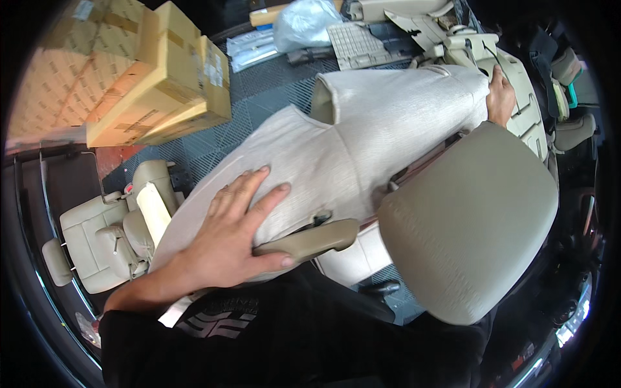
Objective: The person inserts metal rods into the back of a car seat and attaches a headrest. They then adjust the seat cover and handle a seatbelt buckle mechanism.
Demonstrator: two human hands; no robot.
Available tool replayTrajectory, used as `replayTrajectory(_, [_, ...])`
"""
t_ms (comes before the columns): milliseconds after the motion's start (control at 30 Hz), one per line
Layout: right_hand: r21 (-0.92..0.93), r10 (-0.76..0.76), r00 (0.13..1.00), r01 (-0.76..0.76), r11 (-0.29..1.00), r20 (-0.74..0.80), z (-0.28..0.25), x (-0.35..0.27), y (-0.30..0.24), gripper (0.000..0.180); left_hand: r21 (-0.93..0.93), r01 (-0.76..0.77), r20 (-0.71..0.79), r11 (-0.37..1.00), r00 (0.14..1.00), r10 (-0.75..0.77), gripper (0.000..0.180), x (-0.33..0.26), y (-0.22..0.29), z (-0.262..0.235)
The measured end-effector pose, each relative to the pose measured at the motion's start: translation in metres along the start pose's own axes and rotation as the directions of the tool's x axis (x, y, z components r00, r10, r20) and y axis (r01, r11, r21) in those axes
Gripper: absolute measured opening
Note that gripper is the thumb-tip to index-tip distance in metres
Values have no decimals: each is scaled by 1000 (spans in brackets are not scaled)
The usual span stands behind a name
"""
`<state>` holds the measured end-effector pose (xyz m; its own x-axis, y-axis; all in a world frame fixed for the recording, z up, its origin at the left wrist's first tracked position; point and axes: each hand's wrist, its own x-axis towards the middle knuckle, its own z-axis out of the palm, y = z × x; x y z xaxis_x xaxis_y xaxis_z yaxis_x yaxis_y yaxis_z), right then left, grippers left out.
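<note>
Seat cover [362,136] lies centre frame over seat back. Left hand [236,233] at 7 o'clock presses flat, fingers spread, thumb on armrest [310,240]. Right hand [500,97] at 2 o'clock pinches cover's far edge. Uneven pull could bunch fabric, snag armrest.

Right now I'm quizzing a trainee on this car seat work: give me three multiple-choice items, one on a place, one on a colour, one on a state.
1. Where is the left hand?
A. flat on the seat cover
B. on the cardboard boxes
C. on the floor

2. What colour is the seat's handle?
A. red
B. tan
C. black

3. How is the right hand?
A. hanging free
B. gripping the cover's far end
C. holding a tool

Answers: 1 A, palm spread on fabric; 2 B, tan like the seat cushion; 3 B, fingers closed at the cover's edge.
</note>
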<state>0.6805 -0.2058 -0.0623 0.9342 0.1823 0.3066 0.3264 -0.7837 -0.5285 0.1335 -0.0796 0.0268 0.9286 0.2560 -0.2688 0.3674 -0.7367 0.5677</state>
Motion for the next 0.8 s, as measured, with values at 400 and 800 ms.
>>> replayTrajectory(400, [755,584,735,-586,294,344,-5,-319,48,30,-205,-82,-162,975,986,49,56,16,-77,0])
replayTrajectory(800, [749,194,962,-273,604,194,-54,-453,-169,41,-129,-87,-92,988,993,76,57,12,-97,-23])
